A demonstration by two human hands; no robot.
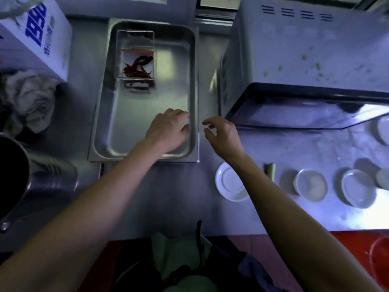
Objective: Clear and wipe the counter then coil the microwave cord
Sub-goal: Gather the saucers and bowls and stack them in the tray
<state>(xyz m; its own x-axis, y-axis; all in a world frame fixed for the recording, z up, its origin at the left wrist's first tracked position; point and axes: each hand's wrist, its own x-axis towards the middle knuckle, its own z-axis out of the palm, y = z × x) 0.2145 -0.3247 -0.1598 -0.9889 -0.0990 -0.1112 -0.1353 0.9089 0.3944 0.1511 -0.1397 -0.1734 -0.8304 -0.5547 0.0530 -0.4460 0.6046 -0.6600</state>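
A steel tray (pixel 105 114) lies on the counter (pixel 179 197) left of the white microwave (pixel 294 49). Inside it at the back sits a clear box of dried red chillies (pixel 137 66). My left hand (pixel 168 131) lies over the tray's near right corner, its fingers against the right rim. Just right of that rim my right hand (pixel 223 135) hovers with loosely curled fingers, holding nothing. The microwave's cord is not in view. A crumpled cloth (pixel 29 102) lies at the left edge.
A white carton with blue print (pixel 40 36) stands at the back left. A dark pot (pixel 12 175) and a steel cup (pixel 54 175) sit at the near left. Several small white dishes (pixel 229 182) lie on the counter in front of the microwave, whose top is speckled with crumbs.
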